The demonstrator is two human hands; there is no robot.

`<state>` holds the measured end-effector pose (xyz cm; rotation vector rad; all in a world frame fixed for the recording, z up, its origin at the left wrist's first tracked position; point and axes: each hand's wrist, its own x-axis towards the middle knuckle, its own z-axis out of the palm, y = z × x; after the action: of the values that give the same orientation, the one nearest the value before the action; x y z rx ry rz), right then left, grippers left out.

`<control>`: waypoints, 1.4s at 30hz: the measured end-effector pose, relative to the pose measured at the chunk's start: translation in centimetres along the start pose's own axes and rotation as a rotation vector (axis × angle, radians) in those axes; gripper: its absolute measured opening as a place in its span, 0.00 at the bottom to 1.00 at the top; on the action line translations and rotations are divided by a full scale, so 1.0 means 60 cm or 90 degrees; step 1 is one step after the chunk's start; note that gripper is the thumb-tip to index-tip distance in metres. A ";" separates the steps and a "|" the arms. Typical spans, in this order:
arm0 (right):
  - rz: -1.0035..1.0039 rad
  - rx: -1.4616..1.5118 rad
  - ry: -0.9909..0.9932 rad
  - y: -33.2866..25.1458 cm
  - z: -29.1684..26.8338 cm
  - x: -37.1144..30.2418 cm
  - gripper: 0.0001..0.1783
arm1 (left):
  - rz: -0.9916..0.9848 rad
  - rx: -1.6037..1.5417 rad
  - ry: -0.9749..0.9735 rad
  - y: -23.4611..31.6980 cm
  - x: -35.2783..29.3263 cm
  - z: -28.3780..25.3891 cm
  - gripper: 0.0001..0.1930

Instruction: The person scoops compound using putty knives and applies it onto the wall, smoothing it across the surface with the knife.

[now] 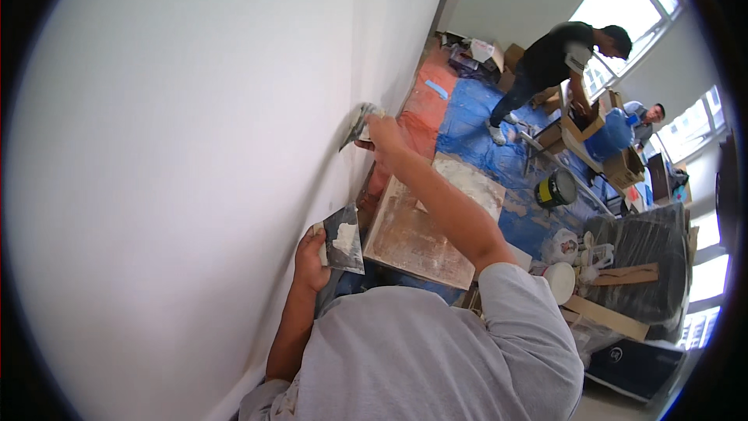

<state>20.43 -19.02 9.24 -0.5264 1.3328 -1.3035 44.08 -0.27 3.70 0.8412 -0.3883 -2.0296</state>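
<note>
My left hand (pixel 313 260) is wrapped round the handle of a wide putty knife (pixel 348 256), held close to my body. A lump of white filler (pixel 344 238) sits on its dark metal blade. Farther off, my right hand (pixel 382 132) grips a second putty knife (pixel 354 126). The blade of that one is at the white wall (pixel 195 156) on my left; whether its edge touches the wall I cannot make out. Some pale filler shows on it too. My right arm is stretched forward, and its fingers partly cover the handle.
A dusty board (pixel 413 242) lies below my right arm. Blue sheeting (pixel 475 117) and red sheeting (pixel 421 121) cover the floor. A dark bucket (pixel 555 189), a white tub (pixel 559 282) and a wrapped black item (pixel 643 265) stand at right. One person (pixel 557 54) bends over boxes; another (pixel 648 121) is behind.
</note>
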 end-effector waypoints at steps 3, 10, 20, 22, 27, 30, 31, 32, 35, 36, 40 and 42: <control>-0.025 0.026 0.015 -0.097 0.032 -0.037 0.09 | -0.016 0.001 -0.044 0.004 -0.006 -0.001 0.15; -0.149 -0.029 0.004 -0.337 0.114 -0.112 0.08 | -0.040 -0.001 -0.074 0.006 -0.012 -0.014 0.14; -0.458 -0.403 -0.020 -0.521 0.135 -0.228 0.22 | -0.030 0.049 -0.028 -0.006 -0.011 0.007 0.12; -0.752 -0.977 0.095 -0.447 0.054 -0.263 0.21 | -0.022 0.084 0.021 0.012 -0.032 0.060 0.13; -0.706 -0.436 -0.034 -0.128 -0.113 -0.303 0.11 | 0.228 -0.041 0.035 0.005 0.009 0.147 0.12; -0.626 -0.293 0.049 0.008 -0.160 -0.350 0.19 | 0.272 -0.050 0.063 -0.007 0.025 0.209 0.11; -0.622 -0.290 0.038 0.024 -0.159 -0.352 0.19 | 0.285 -0.050 0.039 -0.015 0.039 0.213 0.10; -0.712 -0.315 -0.007 0.034 -0.163 -0.353 0.22 | 0.287 -0.049 0.045 -0.024 0.045 0.225 0.10; -0.796 -0.447 -0.047 0.033 -0.208 -0.338 0.28 | 0.218 -0.050 0.043 -0.046 0.066 0.260 0.09; -0.789 -0.558 -0.042 0.029 -0.232 -0.332 0.32 | 0.214 -0.045 0.044 -0.052 0.071 0.269 0.09; -0.599 -0.738 0.075 0.052 -0.367 -0.276 0.33 | 0.160 0.021 0.023 -0.067 0.093 0.310 0.09; -0.562 -0.646 0.136 0.053 -0.397 -0.269 0.25 | 0.148 0.075 0.005 -0.071 0.136 0.308 0.09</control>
<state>4.57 5.04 6.65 -1.8746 2.0215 -1.2716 25.57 -5.37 11.29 0.8347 -0.5788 -1.8008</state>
